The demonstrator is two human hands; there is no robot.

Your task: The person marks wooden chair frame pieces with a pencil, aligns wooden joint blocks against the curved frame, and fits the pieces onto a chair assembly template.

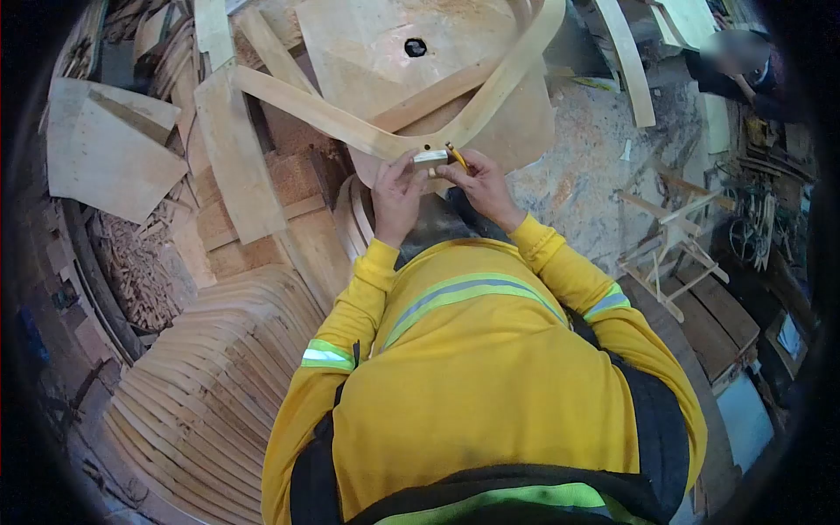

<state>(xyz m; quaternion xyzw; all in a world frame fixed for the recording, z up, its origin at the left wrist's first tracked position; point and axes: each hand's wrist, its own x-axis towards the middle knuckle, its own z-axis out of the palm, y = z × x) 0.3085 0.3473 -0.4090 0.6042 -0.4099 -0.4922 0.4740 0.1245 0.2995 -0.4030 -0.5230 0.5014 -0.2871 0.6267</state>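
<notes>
My left hand (398, 198) has its fingers closed on the left end of a small pale block (430, 157). An orange pencil-like tool (457, 157) slants up between the fingers of my right hand (486, 192), its upper end close to the wooden frame. The right thumb is near the lower side of the block. Just beyond both hands lies the bend of a curved wooden frame (332, 114), with a small dark hole at the bend. Whether the block touches the frame is hard to tell.
A large stack of curved wooden pieces (219, 376) stands at lower left. Boards (236, 157) and a bin of wood scraps (140, 262) are on the left. At right stand a wooden stool-like frame (674, 236) and boxes (717, 315). Another person (761, 83) is at upper right.
</notes>
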